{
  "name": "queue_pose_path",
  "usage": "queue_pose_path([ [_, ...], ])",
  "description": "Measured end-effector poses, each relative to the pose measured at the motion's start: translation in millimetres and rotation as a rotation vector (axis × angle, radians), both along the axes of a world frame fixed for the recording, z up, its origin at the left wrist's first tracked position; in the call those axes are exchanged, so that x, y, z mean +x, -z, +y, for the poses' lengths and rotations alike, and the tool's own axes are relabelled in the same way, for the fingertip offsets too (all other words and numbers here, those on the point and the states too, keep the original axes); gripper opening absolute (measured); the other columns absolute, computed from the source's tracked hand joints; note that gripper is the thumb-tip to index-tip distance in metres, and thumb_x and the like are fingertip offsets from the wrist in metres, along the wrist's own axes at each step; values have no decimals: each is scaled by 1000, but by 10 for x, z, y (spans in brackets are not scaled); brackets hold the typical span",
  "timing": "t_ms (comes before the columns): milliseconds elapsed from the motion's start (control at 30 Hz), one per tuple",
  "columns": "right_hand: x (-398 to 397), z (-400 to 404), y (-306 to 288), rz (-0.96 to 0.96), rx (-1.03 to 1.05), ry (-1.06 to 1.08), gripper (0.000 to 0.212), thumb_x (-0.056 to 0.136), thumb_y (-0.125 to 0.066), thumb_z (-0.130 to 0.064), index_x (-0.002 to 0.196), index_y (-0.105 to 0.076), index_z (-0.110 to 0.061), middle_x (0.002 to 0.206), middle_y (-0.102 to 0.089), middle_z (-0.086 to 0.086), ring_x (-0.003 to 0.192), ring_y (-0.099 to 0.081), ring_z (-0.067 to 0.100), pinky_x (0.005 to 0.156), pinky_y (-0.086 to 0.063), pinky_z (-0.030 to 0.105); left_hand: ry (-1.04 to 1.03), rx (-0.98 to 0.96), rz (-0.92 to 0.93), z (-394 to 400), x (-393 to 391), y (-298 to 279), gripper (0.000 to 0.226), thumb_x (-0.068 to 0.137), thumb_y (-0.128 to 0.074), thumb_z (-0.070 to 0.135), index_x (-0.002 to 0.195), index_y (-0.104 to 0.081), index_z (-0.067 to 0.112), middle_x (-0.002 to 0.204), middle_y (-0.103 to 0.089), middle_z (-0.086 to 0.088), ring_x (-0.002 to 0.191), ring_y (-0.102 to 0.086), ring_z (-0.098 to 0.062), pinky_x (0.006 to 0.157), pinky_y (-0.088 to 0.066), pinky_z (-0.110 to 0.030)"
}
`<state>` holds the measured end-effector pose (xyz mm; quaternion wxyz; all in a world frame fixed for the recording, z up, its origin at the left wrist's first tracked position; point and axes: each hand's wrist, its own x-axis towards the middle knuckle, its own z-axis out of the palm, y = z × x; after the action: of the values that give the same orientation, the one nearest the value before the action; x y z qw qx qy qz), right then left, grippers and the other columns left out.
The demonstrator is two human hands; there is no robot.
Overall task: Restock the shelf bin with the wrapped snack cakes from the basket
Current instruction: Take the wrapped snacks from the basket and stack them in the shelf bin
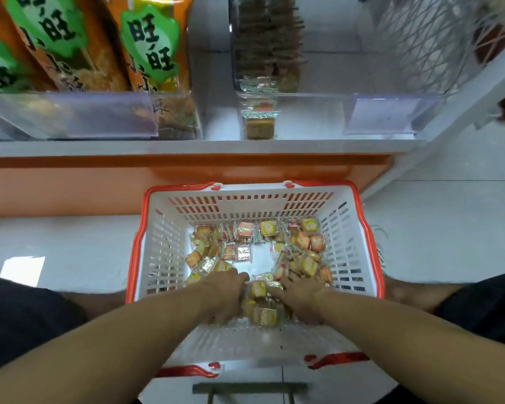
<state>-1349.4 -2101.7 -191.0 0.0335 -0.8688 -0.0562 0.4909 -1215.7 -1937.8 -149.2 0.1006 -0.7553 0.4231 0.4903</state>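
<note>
A white basket point(169, 234) with an orange rim stands on the floor below the shelf. Several wrapped snack cakes point(303, 246) lie scattered over its bottom. Both my hands are down inside it at the near wall. My left hand point(225, 293) and my right hand point(299, 295) curl around a heap of cakes point(264, 304) gathered between them. Above, the clear shelf bin point(303, 112) holds only a couple of the same cakes point(258, 121) at its front.
Tall orange and green snack bags point(146, 53) fill the clear bin to the left. A white shelf edge point(187, 147) and an orange base panel point(70, 182) run across. A white wire rack point(426, 39) stands at the back right. White tiled floor surrounds the basket.
</note>
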Motion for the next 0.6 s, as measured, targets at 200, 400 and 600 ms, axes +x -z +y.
queue_pose_path([
  [200,111,73,204,81,156,296,41,88,-72,-24,128,-60,-23,122,-65,7,107,-64,29,91,-52,36,-145,-73,96,-107,-304,584,97,78,-84,46,157,-29,34,140,-47,-15,126,-55,-36,102,-47,-38],
  [400,262,115,213,246,132,93,29,94,-62,-18,120,-67,-6,116,-65,18,101,-61,33,97,-51,40,-251,-158,155,-75,-518,862,97,77,-86,34,157,-32,37,138,-37,-14,119,-56,-35,100,-46,-34],
  [600,327,4,178,336,222,268,47,78,-83,-21,122,-70,-13,116,-71,12,102,-69,32,93,-57,45,-432,-241,137,-69,-554,834,61,78,-83,32,135,-62,40,129,-40,-6,110,-62,-29,103,-50,-34],
])
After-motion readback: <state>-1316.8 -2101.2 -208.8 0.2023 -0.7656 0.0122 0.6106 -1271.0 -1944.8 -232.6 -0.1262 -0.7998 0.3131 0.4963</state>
